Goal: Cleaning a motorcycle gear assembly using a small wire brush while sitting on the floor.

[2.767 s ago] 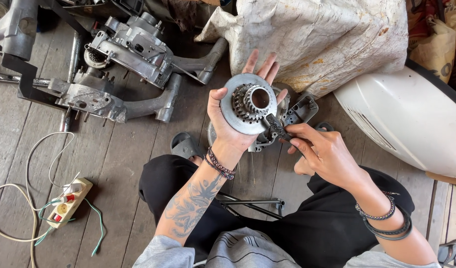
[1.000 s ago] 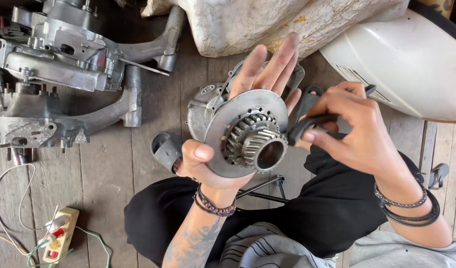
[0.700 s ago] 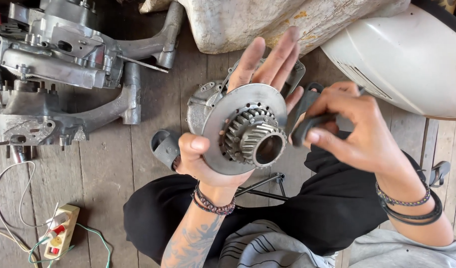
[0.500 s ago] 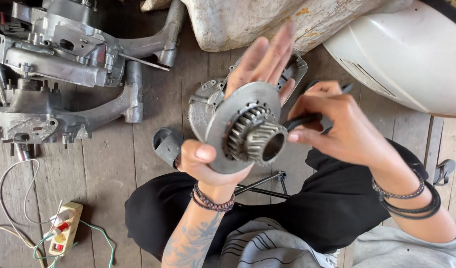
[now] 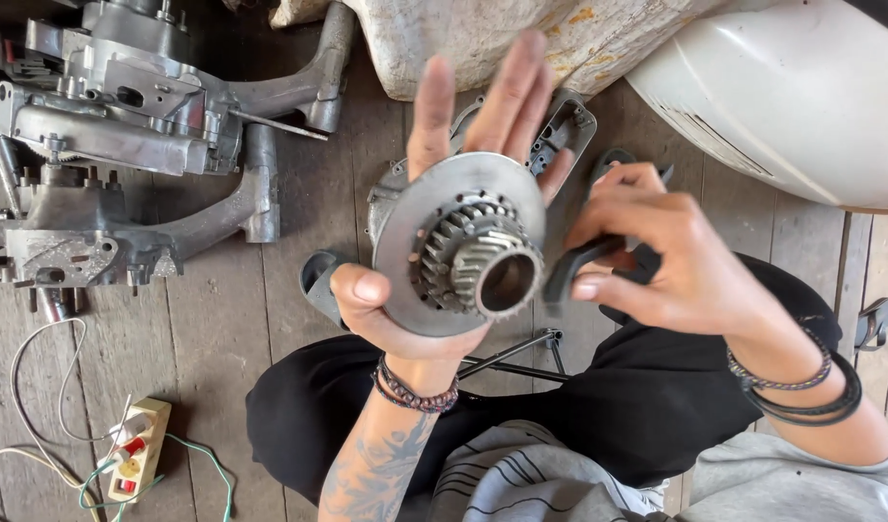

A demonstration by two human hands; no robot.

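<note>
Since a moment ago the round grey metal disc with a toothed gear hub (image 5: 460, 253) has tilted more squarely toward the camera, its bore open to inspection. The left hand (image 5: 420, 232) cradles it, thumb at 7 o'clock, fingers spread behind. At 3 o'clock, the right hand (image 5: 671, 256) has its grip closed around a black curved tool handle (image 5: 576, 266).

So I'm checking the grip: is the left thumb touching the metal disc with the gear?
Touching. The head view shows the left hand cupping the metal disc, thumb pressed on its lower left rim, no gap.
</note>
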